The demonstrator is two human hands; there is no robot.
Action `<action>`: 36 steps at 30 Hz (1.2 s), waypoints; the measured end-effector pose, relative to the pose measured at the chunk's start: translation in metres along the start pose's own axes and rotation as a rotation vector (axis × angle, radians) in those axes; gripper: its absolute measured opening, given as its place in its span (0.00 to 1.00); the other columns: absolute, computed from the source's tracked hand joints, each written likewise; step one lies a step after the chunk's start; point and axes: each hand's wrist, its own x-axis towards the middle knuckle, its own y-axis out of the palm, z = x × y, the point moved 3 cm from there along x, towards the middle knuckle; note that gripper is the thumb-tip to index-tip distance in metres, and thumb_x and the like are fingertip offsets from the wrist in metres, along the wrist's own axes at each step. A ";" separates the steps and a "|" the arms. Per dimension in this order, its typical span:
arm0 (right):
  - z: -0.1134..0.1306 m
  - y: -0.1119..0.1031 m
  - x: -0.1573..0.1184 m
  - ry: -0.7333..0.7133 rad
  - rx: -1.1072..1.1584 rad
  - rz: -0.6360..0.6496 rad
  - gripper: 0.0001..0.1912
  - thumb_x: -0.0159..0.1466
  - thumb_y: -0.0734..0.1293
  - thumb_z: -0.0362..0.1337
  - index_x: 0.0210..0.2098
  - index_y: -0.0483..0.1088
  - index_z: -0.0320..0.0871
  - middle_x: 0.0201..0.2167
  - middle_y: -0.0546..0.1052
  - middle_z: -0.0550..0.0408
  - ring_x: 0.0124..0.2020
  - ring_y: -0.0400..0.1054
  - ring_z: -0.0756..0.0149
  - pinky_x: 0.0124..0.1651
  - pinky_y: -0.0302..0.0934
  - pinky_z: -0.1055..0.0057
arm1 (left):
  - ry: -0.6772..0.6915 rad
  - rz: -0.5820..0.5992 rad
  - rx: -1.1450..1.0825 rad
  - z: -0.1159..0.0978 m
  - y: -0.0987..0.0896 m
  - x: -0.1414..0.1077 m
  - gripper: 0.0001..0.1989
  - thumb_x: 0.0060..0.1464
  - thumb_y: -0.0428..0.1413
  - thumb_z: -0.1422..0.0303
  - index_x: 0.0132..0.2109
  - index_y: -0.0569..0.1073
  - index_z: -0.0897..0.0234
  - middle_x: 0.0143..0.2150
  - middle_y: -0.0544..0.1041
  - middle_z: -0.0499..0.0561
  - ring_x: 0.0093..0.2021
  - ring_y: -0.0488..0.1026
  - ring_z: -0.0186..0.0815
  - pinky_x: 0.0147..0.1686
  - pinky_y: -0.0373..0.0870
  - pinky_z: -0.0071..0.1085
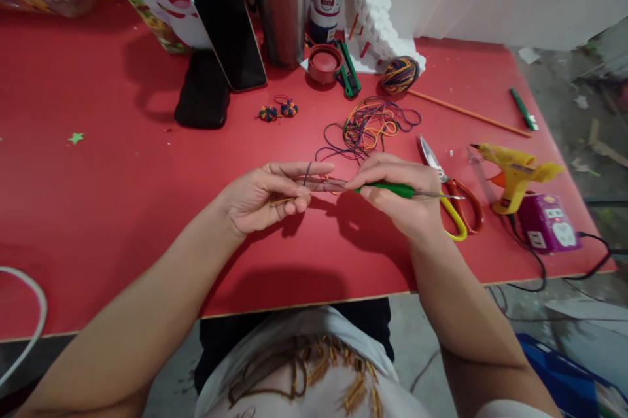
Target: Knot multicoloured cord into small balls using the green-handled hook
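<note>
Forearms converging from 7 and 5 o'clock above red table [122, 209], meeting at centre. Left hand [267, 199] palm up and turned inward, fingers half curled, thumb pressed against index finger, pinching coloured cord strands [307, 177]. Right hand [400, 195] palm down, wrist bent slightly, fingers closed around green-handled tool [387, 190]; metal tip aimed toward 9 o'clock, reaching left fingertips; thin shaft end projecting past right hand toward 3 o'clock. Both hands raised just above table surface, shadows beneath.

Loose tangle of cord [370, 127] at 12 o'clock from right hand, near. Wound cord ball [400, 74] farther along same direction, beside white foam piece [380, 19]. Two small woven knots [279, 109] at 12 o'clock from left hand. Scissors [451, 192] just beside right hand at 3 o'clock, partly hidden behind it. Yellow glue gun [515, 176] beyond scissors, standing next to purple power strip [547, 222]. Phone [226, 25] propped upright at 11 o'clock, well apart.
</note>
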 end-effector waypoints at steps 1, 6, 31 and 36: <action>-0.001 -0.002 0.000 0.031 0.026 -0.001 0.16 0.61 0.70 0.24 0.36 0.86 0.50 0.31 0.84 0.57 0.33 0.77 0.64 0.39 0.73 0.65 | -0.011 0.008 -0.007 0.001 0.000 0.000 0.25 0.51 0.54 0.91 0.49 0.88 0.75 0.49 0.87 0.73 0.24 0.80 0.28 0.21 0.74 0.14; -0.013 -0.002 -0.001 0.132 0.186 0.014 0.14 0.58 0.71 0.25 0.33 0.86 0.49 0.29 0.83 0.57 0.31 0.74 0.65 0.35 0.68 0.67 | -0.027 0.020 -0.032 0.001 0.001 -0.001 0.25 0.52 0.53 0.91 0.49 0.88 0.74 0.51 0.86 0.73 0.22 0.78 0.27 0.21 0.73 0.14; -0.002 0.003 -0.003 -0.023 0.041 -0.129 0.15 0.62 0.70 0.26 0.37 0.86 0.51 0.32 0.84 0.56 0.35 0.76 0.62 0.42 0.72 0.61 | 0.048 0.011 -0.101 -0.002 0.005 -0.004 0.27 0.54 0.50 0.91 0.49 0.87 0.71 0.61 0.82 0.72 0.24 0.78 0.23 0.22 0.72 0.11; 0.011 0.011 -0.004 -0.163 -0.174 -0.129 0.13 0.63 0.69 0.24 0.36 0.83 0.47 0.31 0.82 0.54 0.33 0.76 0.65 0.40 0.73 0.64 | 0.117 -0.047 -0.081 -0.004 0.007 -0.003 0.26 0.54 0.50 0.92 0.48 0.87 0.71 0.56 0.85 0.68 0.30 0.83 0.27 0.24 0.74 0.10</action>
